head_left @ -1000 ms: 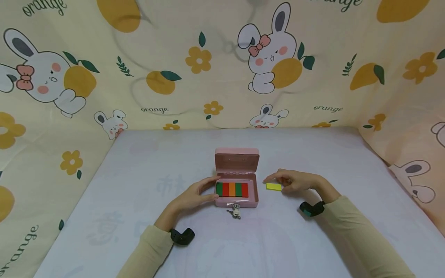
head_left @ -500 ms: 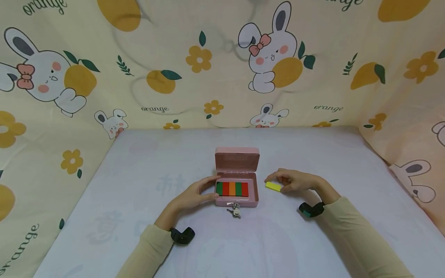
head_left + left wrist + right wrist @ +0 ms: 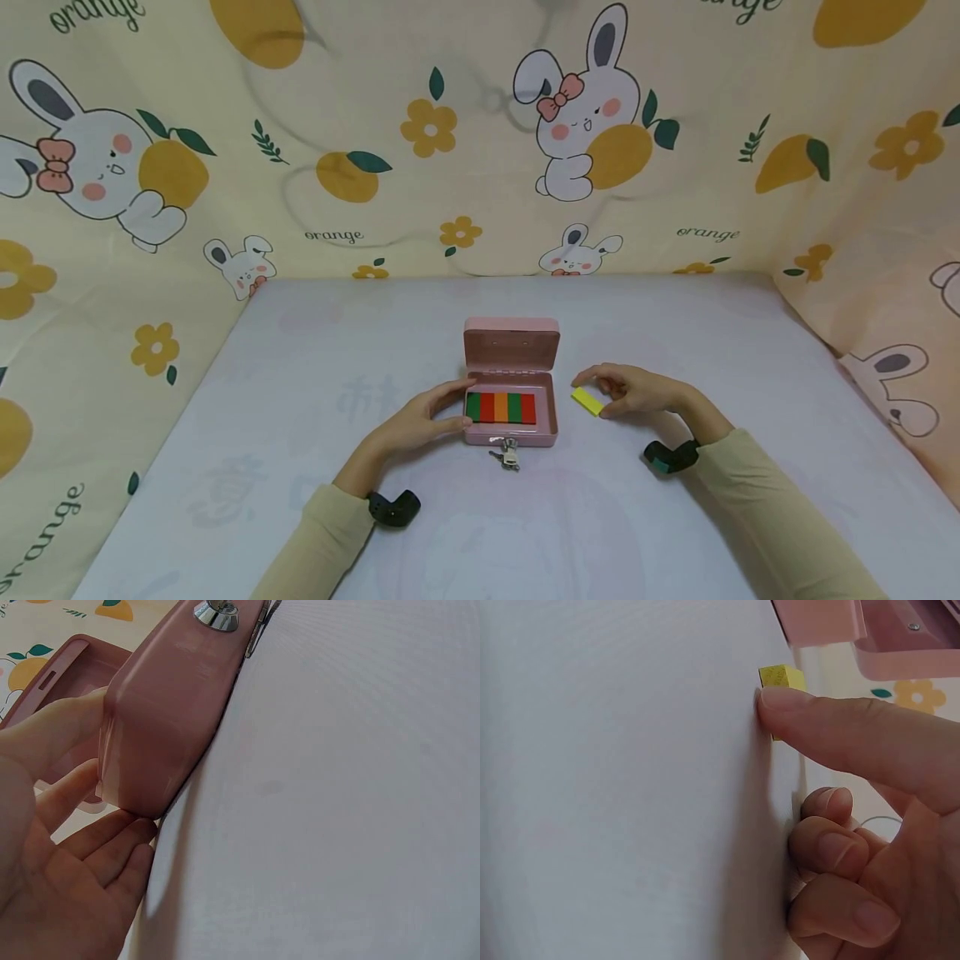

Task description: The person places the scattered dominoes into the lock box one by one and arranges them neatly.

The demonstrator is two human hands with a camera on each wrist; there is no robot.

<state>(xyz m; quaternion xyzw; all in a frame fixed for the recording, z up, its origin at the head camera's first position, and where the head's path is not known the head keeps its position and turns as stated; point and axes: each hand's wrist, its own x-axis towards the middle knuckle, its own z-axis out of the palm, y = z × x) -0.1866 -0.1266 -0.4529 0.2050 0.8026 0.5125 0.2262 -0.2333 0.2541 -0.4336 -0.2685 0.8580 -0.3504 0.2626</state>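
A pink metal cash box [image 3: 555, 417] stands with its lid [image 3: 512, 348] raised. Inside it, several flat blocks [image 3: 501, 408] in green, red and orange lie side by side. My left hand [image 3: 420, 423] grips the box's left side, thumb near the front corner and index finger near the back one. In the left wrist view, the fingertips [image 3: 139, 832] touch the box's lower edge. To the right of the box, my right hand [image 3: 637, 390] pinches a yellow block [image 3: 587, 402] between thumb and index finger, close to the tabletop. The other right fingers are curled in.
A lock with keys [image 3: 508, 456] hangs at the front of the box. The white tabletop [image 3: 525, 533] spreads around it. Behind and beside the table hangs a cream cloth [image 3: 480, 167] printed with rabbits and oranges.
The yellow block has turned between my right thumb and index finger, from lying straight across to slanting, its right end nearer me. My left hand and the box stay put.
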